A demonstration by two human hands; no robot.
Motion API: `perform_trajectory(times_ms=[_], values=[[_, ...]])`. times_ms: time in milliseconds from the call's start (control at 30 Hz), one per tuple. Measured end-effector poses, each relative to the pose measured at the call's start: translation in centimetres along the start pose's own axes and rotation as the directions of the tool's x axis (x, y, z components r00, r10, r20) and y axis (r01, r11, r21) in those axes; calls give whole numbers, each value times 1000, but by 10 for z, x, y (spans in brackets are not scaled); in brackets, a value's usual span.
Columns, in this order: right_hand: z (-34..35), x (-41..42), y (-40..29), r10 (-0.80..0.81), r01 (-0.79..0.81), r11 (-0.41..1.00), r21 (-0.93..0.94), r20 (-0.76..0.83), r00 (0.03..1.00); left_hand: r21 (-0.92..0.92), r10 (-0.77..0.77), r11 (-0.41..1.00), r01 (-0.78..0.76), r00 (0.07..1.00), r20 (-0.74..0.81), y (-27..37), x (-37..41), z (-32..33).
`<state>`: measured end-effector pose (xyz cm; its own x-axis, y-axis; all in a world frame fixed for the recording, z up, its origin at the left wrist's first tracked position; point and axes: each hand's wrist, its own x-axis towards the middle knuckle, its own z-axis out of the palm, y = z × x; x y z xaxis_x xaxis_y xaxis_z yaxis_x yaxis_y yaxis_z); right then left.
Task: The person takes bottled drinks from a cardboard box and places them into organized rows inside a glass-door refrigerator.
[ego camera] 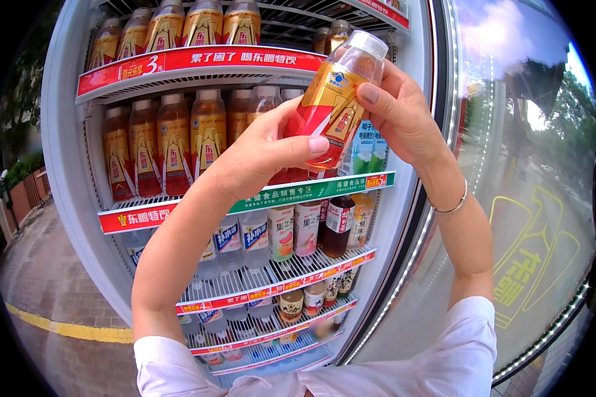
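Both my hands hold a plastic drink bottle (340,106) with a gold and red label and a clear cap, tilted with its cap toward the upper right. My left hand (278,141) grips the lower part, its thumb across the front near the base. Around the upper part is my right hand (397,106), the thumb on the label's edge below the shoulder. A thin metal bangle (451,207) circles my right wrist. Behind the bottle, matching gold-labelled bottles (173,144) stand in a row on a fridge shelf.
An upright drinks fridge has several wire shelves (298,265) with printed price strips. Clear bottles (254,238), pink bottles (307,228) and dark bottles (338,226) stand lower down. The glass door (521,173) is swung out on the right. Brick paving (79,357) lies left.
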<state>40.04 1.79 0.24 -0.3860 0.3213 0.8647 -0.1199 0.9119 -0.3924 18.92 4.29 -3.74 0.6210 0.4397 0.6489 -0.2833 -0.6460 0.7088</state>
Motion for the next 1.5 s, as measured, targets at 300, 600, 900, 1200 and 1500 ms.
perform_trajectory(times_ms=[300, 600, 900, 1200, 1500], values=[[34, -34, 6, -44, -9, 987, -159, -325, 945, 998, 781, -66, 18, 623, 40, -17, 14, 20], [-7, -32, 3, -5, 38, 989, 142, -229, 973, 806, 549, 533, -258, 830, -97, -7, 14, 34], [12, -49, 19, -99, 69, 993, -92, -389, 916, 933, 607, 316, -173, 793, -59, -38, 12, 52], [-152, 33, 9, -620, 149, 636, -757, -386, 683, 939, 499, 219, -267, 857, 128, -37, -57, 31], [-198, 79, 69, -494, -133, 449, -884, -369, 787, 966, 272, 256, -37, 962, -35, -51, -148, 12]])
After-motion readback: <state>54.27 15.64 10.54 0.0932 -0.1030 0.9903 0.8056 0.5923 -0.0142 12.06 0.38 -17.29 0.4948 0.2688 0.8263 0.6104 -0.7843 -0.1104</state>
